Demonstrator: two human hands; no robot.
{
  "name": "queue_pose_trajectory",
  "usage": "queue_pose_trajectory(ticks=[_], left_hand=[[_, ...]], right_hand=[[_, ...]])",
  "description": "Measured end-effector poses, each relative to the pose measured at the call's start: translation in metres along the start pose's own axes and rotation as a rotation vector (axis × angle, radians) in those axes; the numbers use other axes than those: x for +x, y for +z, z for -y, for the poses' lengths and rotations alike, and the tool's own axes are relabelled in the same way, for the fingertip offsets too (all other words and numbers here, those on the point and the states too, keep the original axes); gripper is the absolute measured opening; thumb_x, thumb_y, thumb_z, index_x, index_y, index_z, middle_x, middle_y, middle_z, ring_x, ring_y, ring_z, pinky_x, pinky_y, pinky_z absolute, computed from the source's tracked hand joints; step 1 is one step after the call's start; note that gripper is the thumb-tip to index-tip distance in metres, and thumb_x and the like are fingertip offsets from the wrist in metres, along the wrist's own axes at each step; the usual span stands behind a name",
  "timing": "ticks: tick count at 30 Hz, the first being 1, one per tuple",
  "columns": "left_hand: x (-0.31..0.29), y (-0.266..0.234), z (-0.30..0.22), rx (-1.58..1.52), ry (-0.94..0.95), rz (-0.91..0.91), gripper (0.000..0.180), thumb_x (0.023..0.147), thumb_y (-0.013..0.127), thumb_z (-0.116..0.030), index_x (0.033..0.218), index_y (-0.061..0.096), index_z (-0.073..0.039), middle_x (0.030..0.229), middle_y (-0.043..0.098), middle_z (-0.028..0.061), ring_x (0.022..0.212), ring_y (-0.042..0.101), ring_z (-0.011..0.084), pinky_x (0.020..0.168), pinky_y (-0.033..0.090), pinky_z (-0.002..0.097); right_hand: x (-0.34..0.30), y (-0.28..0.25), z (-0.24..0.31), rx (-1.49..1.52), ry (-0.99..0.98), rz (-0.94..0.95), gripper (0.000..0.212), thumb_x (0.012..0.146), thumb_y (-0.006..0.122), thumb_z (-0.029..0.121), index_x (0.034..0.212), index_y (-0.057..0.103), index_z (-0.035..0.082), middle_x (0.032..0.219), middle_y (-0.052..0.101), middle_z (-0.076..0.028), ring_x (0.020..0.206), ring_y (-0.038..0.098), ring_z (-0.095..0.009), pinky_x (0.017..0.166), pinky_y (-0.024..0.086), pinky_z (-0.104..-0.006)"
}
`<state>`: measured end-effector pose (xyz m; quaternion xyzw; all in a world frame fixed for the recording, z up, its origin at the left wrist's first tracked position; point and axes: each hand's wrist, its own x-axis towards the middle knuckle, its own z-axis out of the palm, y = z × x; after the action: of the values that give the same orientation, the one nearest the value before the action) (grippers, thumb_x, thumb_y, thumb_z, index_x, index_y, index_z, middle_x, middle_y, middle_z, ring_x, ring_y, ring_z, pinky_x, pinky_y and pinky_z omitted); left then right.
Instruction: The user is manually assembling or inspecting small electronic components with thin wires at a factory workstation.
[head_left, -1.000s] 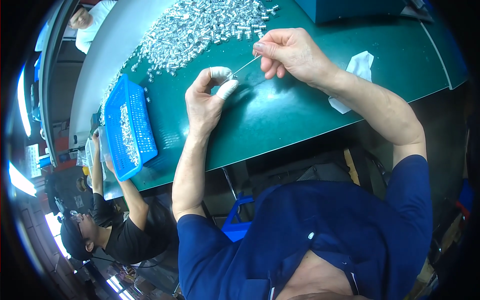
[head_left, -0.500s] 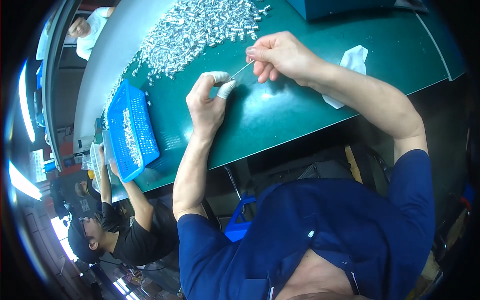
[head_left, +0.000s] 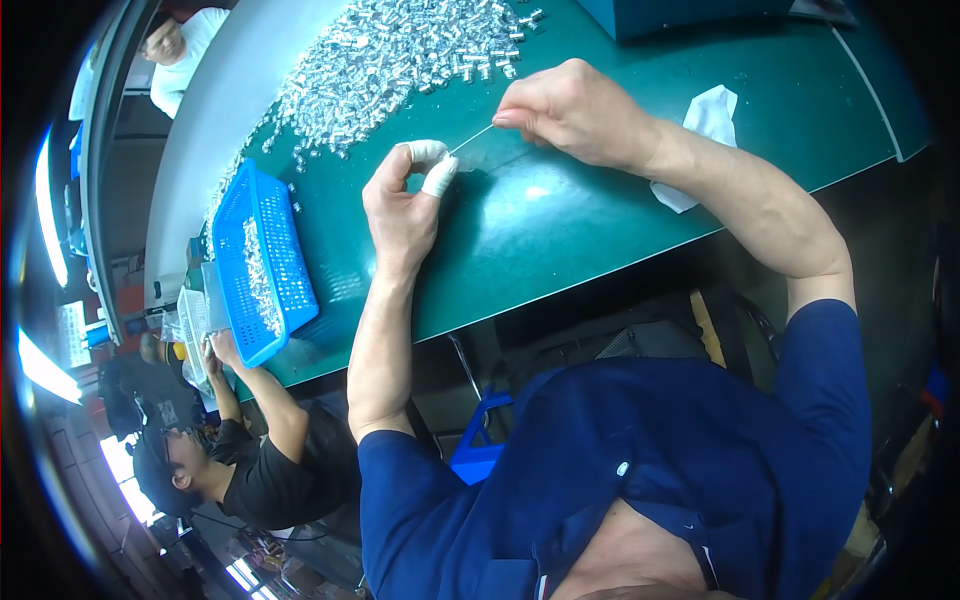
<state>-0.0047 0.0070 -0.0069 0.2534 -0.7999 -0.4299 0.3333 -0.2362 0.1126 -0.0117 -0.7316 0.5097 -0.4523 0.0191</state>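
A green table spans the scene. At its left edge a co-worker in a black top has both hands near the basket. A broad heap of small silvery metal parts covers the table's upper left, and a dark teal box sits at the top. The blue perforated basket, holding more such parts, stands at the left. A crumpled white sheet lies beside the right forearm. The right hand has its fingers closed on one end of a thin rod; the left hand pinches the other end between thumb and forefinger, both wearing white covers. The rod slants above the table between the hands; anything else between the left fingertips is too small to tell.
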Motion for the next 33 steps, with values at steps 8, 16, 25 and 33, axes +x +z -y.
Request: queue_pose_trajectory(ticks=[8, 16, 25, 33], left_hand=[[0.002, 0.0, -0.006, 0.285, 0.129, 0.021, 0.018, 0.082, 0.077, -0.002, 0.097, 0.067, 0.0, 0.089, 0.07, 0.0089, 0.079, 0.065, 0.0138, 0.073, 0.052, 0.0261], [0.001, -0.003, 0.002, 0.185, 0.161, -0.015, 0.018, 0.083, 0.077, -0.003, 0.098, 0.067, 0.0, 0.09, 0.07, 0.0073, 0.079, 0.065, 0.0124, 0.074, 0.052, 0.0262], [0.001, 0.0, 0.004, 0.076, 0.019, -0.006, 0.015, 0.086, 0.075, -0.004, 0.097, 0.067, 0.0, 0.09, 0.07, 0.0035, 0.082, 0.064, 0.0107, 0.079, 0.051, 0.0259], [0.003, -0.001, -0.002, 0.347, 0.273, -0.004, 0.016, 0.083, 0.077, -0.005, 0.095, 0.067, 0.0, 0.088, 0.069, 0.0072, 0.079, 0.065, 0.014, 0.074, 0.052, 0.0271]], right_hand=[[0.004, -0.002, 0.005, 0.736, 0.771, 0.222, 0.024, 0.097, 0.065, 0.026, 0.088, 0.068, 0.003, 0.073, 0.069, -0.006, 0.061, 0.068, -0.012, 0.051, 0.052, -0.023], [0.006, -0.009, 0.012, 0.414, 0.422, 0.21, 0.022, 0.093, 0.069, 0.023, 0.095, 0.068, 0.001, 0.074, 0.07, -0.004, 0.067, 0.068, -0.015, 0.057, 0.052, -0.029], [0.002, -0.003, 0.001, 0.121, 0.03, 0.0, 0.024, 0.096, 0.065, 0.023, 0.099, 0.067, 0.0, 0.08, 0.07, -0.009, 0.07, 0.069, -0.016, 0.057, 0.052, -0.0304], [0.007, -0.005, 0.017, 0.693, 0.88, 0.413, 0.027, 0.097, 0.063, 0.028, 0.092, 0.068, 0.002, 0.06, 0.064, -0.005, 0.054, 0.065, -0.015, 0.052, 0.05, -0.0298]])
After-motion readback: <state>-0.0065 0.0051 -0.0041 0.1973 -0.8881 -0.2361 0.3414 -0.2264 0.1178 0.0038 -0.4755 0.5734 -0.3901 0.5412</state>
